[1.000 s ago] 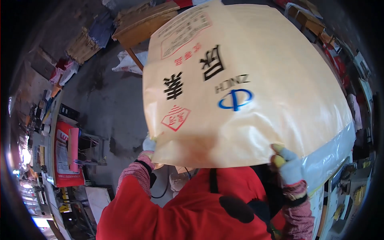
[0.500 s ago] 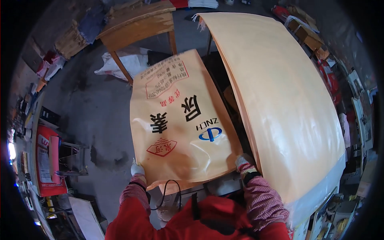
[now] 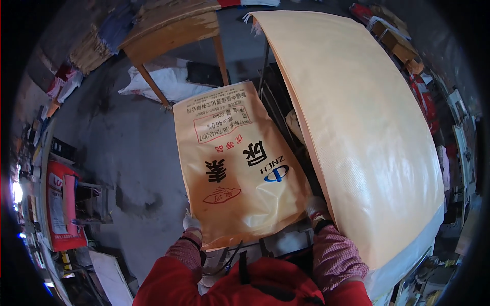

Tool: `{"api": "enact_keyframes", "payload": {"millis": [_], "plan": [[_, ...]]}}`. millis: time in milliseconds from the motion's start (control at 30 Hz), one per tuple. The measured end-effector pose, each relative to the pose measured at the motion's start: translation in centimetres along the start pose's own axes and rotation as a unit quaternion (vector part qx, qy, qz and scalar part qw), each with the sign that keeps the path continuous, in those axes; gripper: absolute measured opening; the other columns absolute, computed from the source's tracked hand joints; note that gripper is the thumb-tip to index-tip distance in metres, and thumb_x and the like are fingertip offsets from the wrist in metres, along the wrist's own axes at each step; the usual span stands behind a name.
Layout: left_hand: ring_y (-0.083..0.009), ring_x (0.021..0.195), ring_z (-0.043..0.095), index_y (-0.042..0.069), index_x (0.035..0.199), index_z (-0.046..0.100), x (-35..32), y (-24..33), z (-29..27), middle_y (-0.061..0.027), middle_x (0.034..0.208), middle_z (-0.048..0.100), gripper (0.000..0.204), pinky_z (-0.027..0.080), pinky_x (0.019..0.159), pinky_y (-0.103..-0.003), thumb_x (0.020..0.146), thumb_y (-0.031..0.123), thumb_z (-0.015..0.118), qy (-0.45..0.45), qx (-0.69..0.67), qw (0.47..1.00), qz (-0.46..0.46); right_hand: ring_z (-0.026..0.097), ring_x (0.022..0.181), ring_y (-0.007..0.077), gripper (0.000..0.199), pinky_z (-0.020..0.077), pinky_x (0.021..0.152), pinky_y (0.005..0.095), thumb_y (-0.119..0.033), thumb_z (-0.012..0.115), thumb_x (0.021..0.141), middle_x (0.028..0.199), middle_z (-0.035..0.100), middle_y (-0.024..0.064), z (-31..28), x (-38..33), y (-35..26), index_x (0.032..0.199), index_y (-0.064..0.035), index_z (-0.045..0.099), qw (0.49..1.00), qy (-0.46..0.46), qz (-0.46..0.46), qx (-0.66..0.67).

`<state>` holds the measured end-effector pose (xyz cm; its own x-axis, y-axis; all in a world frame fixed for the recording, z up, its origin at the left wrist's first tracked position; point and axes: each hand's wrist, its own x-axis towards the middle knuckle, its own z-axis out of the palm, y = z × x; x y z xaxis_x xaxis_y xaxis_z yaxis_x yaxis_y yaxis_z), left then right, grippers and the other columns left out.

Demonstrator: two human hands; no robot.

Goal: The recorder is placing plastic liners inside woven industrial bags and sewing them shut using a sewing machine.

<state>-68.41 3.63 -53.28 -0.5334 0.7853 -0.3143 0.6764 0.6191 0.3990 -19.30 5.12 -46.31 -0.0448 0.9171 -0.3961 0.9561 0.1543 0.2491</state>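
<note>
White-gloved, my left hand (image 3: 192,223), watched from afar, has its fingers clamped on the near left corner of a tan, glossy, rectangular sack (image 3: 240,171) printed black, red and blue. The sack stretches ahead of the red-clad torso; my right hand's (image 3: 315,208) fingers, partly hidden, look closed on its near right corner. I judge it opened out flat and apart from the layered tan stack (image 3: 362,132), with release not yet done. Around me, from far left: a red-and-white bag (image 3: 56,206), a crumpled white bag (image 3: 153,84), a brown wooden surface (image 3: 176,38) on legs; the stack crowds my right hand.
</note>
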Motion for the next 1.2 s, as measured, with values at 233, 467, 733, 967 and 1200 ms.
{"api": "enact_keyframes", "payload": {"millis": [233, 467, 733, 967, 1200], "plan": [[-0.0331, 0.097, 0.055, -0.002, 0.120, 0.043, 4.4, -9.4, 0.9, -0.0228, 0.106, 0.055, 0.043, 0.043, 0.082, -0.038, 0.080, 0.013, 0.049, 0.012, -0.392, 0.920, 0.014, 0.062, 0.065, 0.0280, 0.017, 0.0483, 0.055, 0.0390, -0.018, 0.051, 0.075, 0.074, 0.063, 0.0107, -2.7, 0.4, -5.8, 0.081, -0.0060, 0.063, 0.989, 0.116, -0.053, 0.077], [-0.0272, 0.099, 0.053, 0.008, 0.127, 0.038, 7.7, -10.7, -5.0, -0.0151, 0.118, 0.050, 0.052, 0.043, 0.083, -0.036, 0.084, 0.037, 0.043, -0.275, -0.025, 0.938, -0.211, 0.061, 0.072, 0.0294, 0.041, 0.0482, 0.060, 0.0402, -0.024, 0.051, 0.074, 0.085, 0.061, 0.0155, -19.1, -8.0, -11.8, 0.106, 0.0012, 0.049, 0.975, -0.017, -0.095, 0.201], [-0.0227, 0.080, 0.058, -0.001, 0.090, 0.055, -5.3, 32.2, -16.9, -0.0155, 0.088, 0.060, 0.021, 0.044, 0.072, -0.032, 0.083, 0.018, 0.051, -0.171, -0.064, 0.854, 0.487, 0.057, 0.085, 0.0247, 0.034, 0.0450, 0.077, 0.0325, -0.014, 0.056, 0.076, 0.094, 0.059, 0.0109, -29.4, -25.8, 1.5, 0.109, -0.0056, 0.054, 0.687, 0.253, -0.159, 0.663], [-0.0189, 0.104, 0.050, -0.003, 0.105, 0.053, -41.5, 57.6, -21.7, -0.0119, 0.112, 0.054, 0.034, 0.040, 0.088, -0.030, 0.072, 0.001, 0.047, -0.394, -0.101, 0.455, 0.792, 0.055, 0.080, 0.0157, 0.028, 0.0470, 0.068, 0.0260, -0.002, 0.049, 0.080, 0.094, 0.055, 0.0085, -22.6, -34.2, 15.2, 0.108, 0.0005, 0.052, 0.165, 0.494, 0.264, 0.812], [-0.0320, 0.085, 0.059, 0.003, 0.095, 0.061, -57.5, 61.1, -1.7, -0.0203, 0.085, 0.061, 0.027, 0.047, 0.077, -0.036, 0.071, 0.010, 0.053, -0.062, 0.201, 0.412, 0.887, 0.056, 0.079, 0.0167, 0.027, 0.0472, 0.068, 0.0276, -0.003, 0.050, 0.081, 0.093, 0.056, 0.0073, -19.7, -38.3, 19.1, 0.107, -0.0010, 0.054, 0.197, 0.465, 0.337, 0.795]]}}
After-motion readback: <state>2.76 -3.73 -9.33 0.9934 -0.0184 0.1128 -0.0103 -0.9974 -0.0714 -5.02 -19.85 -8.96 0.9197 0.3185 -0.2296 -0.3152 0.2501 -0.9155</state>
